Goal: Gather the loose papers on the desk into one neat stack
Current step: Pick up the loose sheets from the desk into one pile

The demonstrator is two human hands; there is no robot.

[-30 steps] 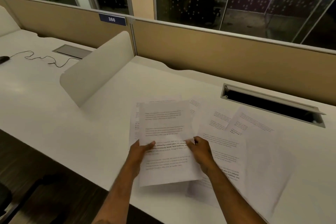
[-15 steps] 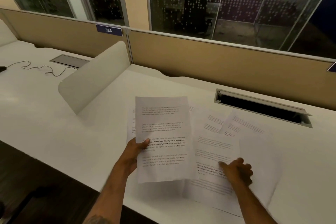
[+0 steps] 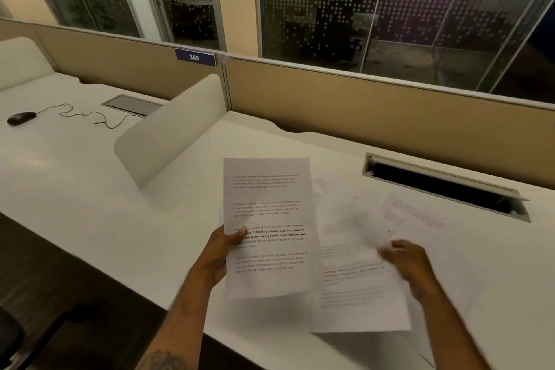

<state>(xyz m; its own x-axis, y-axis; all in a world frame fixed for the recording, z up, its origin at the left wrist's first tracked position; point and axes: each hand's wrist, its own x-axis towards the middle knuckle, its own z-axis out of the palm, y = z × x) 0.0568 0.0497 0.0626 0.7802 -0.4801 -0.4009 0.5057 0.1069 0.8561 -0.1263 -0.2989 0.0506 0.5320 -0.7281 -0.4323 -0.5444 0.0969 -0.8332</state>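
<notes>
Since half a second ago the right hand [image 3: 411, 264] has lifted a blurred second sheet [image 3: 357, 273] by its right edge. The left hand [image 3: 220, 252] pinches the printed pages [image 3: 267, 219] above the white desk [image 3: 90, 189], thumb on top. More loose papers [image 3: 414, 213] lie flat beside the cable tray [image 3: 444, 186].

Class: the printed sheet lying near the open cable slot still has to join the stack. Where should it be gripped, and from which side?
Grip the sheet by its near edge, coming in from the right hand's side. It lies flat on the desk, so that edge probably needs lifting first; its far end lies near the slot.
</notes>
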